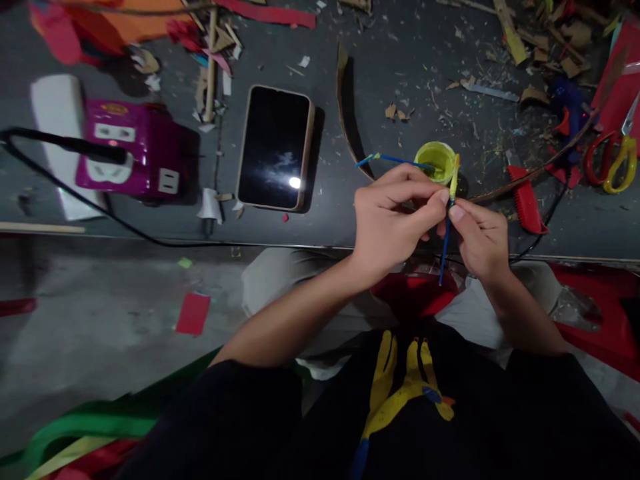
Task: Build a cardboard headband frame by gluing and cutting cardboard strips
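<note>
Over the table's near edge, my left hand (395,217) pinches a thin blue stick (445,253) with a yellow upper end. My right hand (480,237) is closed on the same stick just beside the left fingertips. The stick stands nearly upright in view, its lower end hanging below both hands. Just beyond the fingers is a small cup (436,148), yellow-green inside. A second blue stick (400,159), bent near its left end, reaches across to the cup. Whether my left hand also touches this bent stick is hidden.
A phone (275,147) and a purple socket box (133,153) with a black cable lie left. On the right are a red-handled cutter (527,200), scissors (617,160) and a dark blue glue gun (570,110). A curved brown strip (343,100) and scraps litter the grey table.
</note>
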The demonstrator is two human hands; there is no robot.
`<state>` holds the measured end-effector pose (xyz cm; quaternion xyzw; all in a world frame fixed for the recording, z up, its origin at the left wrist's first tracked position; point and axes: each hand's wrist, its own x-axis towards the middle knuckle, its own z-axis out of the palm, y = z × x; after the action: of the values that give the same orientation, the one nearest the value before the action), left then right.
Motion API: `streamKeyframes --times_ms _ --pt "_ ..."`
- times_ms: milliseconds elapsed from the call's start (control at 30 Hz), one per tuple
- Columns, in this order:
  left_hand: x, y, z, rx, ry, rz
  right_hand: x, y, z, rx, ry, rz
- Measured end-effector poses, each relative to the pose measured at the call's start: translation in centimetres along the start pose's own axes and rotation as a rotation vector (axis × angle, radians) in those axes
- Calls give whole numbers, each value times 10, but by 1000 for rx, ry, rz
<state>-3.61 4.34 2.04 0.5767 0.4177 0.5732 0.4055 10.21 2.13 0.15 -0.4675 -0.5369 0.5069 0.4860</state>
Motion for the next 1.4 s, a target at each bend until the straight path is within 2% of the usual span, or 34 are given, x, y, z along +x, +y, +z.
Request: streamKeyframes --times_ms 133,300,467,567,700,800,1100,1400 --pt "0 -2 1 -39 -4 -28 1 1 1 39 -17 38" --pt "0 -1 0 -67 -53 -46 2 -1 0 68 -18 9" --pt "2 4 -5 17 -62 26 0 -7 -2 -87 57 -87" --pt "3 6 -7 101 -51 48 1 -10 -4 -195 58 -180" --pt "5 7 -9 185 -51 79 1 -10 -5 -291 55 -210" --pt "5 8 -9 195 -61 62 0 -10 -4 -266 56 -191" --pt "6 10 -8 156 -60 7 -1 -9 0 -45 23 -14" --pt "7 8 -8 66 -61 -16 1 -4 -1 90 -73 74"
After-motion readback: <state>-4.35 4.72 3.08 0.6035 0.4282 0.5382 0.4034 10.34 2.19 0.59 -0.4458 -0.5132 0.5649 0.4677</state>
